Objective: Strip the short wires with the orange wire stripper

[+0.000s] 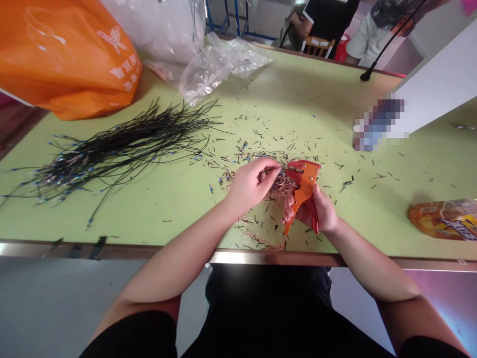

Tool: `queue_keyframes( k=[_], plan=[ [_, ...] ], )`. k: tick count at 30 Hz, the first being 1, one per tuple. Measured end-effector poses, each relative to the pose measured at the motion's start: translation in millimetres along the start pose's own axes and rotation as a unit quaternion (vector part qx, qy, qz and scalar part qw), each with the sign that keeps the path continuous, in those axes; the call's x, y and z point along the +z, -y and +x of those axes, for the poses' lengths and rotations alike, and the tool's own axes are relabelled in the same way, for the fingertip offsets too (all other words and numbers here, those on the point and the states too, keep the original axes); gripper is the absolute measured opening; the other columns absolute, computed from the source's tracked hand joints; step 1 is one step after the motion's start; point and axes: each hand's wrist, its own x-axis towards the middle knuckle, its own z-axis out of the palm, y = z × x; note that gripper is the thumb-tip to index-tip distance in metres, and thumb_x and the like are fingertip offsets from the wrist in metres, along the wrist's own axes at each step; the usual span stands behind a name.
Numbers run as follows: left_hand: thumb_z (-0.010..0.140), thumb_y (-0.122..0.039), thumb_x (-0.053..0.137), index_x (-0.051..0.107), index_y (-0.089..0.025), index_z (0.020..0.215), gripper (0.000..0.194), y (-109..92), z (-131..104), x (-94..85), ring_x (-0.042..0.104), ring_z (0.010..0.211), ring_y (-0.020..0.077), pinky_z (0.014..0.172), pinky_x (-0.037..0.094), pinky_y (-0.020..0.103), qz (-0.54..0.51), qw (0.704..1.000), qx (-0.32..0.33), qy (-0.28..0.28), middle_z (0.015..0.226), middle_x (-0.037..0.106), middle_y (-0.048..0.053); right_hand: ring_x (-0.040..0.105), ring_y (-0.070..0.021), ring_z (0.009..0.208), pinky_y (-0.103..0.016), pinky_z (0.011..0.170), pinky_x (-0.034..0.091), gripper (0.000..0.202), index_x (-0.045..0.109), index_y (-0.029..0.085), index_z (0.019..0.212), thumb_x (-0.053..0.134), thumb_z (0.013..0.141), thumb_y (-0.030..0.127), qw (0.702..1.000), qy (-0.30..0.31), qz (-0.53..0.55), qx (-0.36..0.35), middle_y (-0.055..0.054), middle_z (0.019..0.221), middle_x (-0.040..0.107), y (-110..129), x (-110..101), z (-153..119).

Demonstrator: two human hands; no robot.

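Tool (307,179) in orange sits in our right grip (323,209), which is wrapped around its handles; our left grip (249,184) pinches what looks like a thin dark wire (265,172), presumably to line it up with the tool's mouth. Left of that grip lies a black wire bundle (141,134), probably for easy picking. Beyond, the orange bag (74,54) has white lettering we cannot read; far right, the bottle's (439,220) bold lettering also defeats us.
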Motion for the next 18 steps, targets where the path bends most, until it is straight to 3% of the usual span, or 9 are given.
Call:
queue_keyframes(
  k=[5,11,18],
  plan=[
    [0.101,-0.022,0.056,0.071,-0.02,0.107,0.017,-3.5,-1.8,-1.3,0.062,0.063,0.0115,0.061,0.049,0.027,0.04,0.999,0.022,0.021,0.09,0.077,0.003,0.072,-0.0204,0.075,-0.039,0.08,0.064,0.064,0.07,0.016,0.101,0.059,0.093,0.078,1.0,0.001,0.002,0.002,-0.007,0.083,0.072,-5.0,-3.6,0.0],
    [0.102,-0.024,0.057,0.071,-0.021,0.11,0.016,-0.6,-3.3,-1.1,0.068,0.068,0.013,0.063,0.05,0.027,0.085,0.996,-0.004,0.016,0.094,0.08,0.003,0.071,-0.0217,0.077,-0.043,0.082,0.064,0.061,0.069,0.017,0.099,0.062,0.092,0.077,1.0,0.0,-0.008,-0.005,-0.006,0.082,0.07,-3.1,-1.6,-1.1],
    [0.104,-0.022,0.055,0.071,-0.021,0.107,0.016,-1.3,-4.1,-1.2,0.072,0.075,0.016,0.068,0.053,0.029,0.118,0.991,0.062,0.008,0.091,0.08,0.004,0.067,-0.0182,0.065,-0.036,0.068,0.063,0.059,0.067,0.018,0.09,0.06,0.094,0.077,0.998,-0.036,-0.048,-0.027,-0.002,0.07,0.065,-5.1,1.4,-2.7]
  ],
)
